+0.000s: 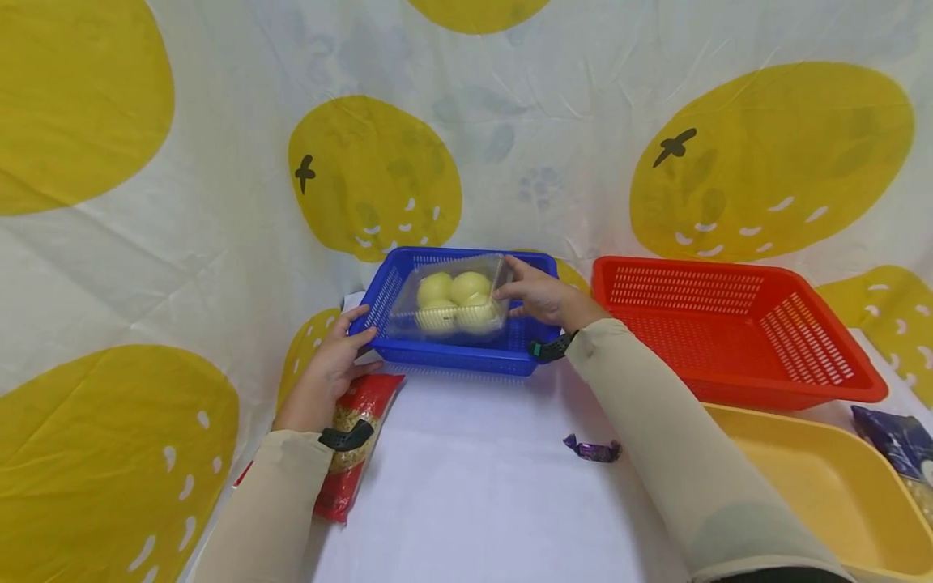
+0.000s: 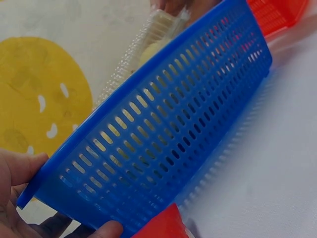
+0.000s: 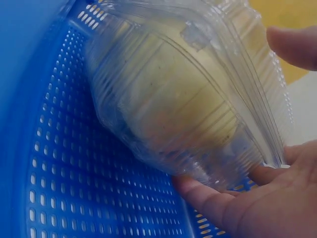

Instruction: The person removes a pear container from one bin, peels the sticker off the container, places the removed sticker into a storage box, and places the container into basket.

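Observation:
My left hand [image 1: 331,364] grips the left end of a blue plastic basket [image 1: 452,356], its thumb on the rim and its fingers below in the left wrist view. A clear plastic fruit box [image 1: 404,318] is tilted inside the basket, with several round yellow-green fruits [image 1: 470,287] in it. My right hand [image 1: 541,293] holds this box by its right end. In the right wrist view its fingers [image 3: 208,201] pass along the underside of the box. Partly hidden below my left wrist lies a red packet with a see-through window [image 1: 357,413].
A red plastic basket [image 1: 729,393] stands to the right, with a yellow tub [image 1: 802,470] in front of it. On the white cloth lies a purple wrapped candy [image 1: 594,450]. A dark blue packet [image 1: 892,437] is at the far right. A fruit-print curtain [image 1: 547,162] hangs behind.

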Action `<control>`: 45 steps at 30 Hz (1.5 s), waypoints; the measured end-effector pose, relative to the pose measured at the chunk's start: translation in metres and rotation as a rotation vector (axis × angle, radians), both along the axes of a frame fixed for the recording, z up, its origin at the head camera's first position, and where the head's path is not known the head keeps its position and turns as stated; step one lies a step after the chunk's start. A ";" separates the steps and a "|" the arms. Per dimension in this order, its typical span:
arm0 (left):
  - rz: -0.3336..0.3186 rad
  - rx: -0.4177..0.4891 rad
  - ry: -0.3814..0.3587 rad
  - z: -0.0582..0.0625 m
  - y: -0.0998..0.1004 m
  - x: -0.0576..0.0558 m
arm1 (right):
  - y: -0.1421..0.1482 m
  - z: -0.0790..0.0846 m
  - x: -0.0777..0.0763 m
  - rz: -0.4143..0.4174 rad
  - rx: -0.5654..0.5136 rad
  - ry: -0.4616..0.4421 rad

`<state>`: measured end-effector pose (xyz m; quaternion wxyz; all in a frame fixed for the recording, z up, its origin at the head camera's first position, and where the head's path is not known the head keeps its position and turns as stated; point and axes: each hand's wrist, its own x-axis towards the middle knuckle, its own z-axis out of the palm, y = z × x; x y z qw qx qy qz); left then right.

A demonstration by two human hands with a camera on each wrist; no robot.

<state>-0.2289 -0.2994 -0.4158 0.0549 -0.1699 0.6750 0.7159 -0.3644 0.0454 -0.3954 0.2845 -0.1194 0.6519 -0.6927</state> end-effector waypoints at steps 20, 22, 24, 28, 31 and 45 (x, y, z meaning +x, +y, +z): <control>-0.006 -0.012 -0.001 0.000 -0.001 0.000 | -0.014 -0.005 -0.014 -0.015 -0.004 0.023; -0.009 -0.013 -0.004 0.000 -0.001 0.000 | -0.014 -0.005 -0.014 -0.016 0.001 0.026; -0.010 -0.009 -0.003 0.000 -0.001 0.001 | -0.014 -0.005 -0.014 -0.010 0.005 0.030; -0.011 -0.009 -0.002 0.001 0.000 0.001 | -0.012 -0.004 -0.015 0.004 0.011 0.029; -0.011 -0.018 -0.006 0.001 0.001 0.002 | -0.011 -0.003 -0.015 0.015 0.022 0.022; -0.030 -0.027 0.010 -0.001 0.002 0.003 | -0.010 -0.009 -0.017 0.057 0.051 0.003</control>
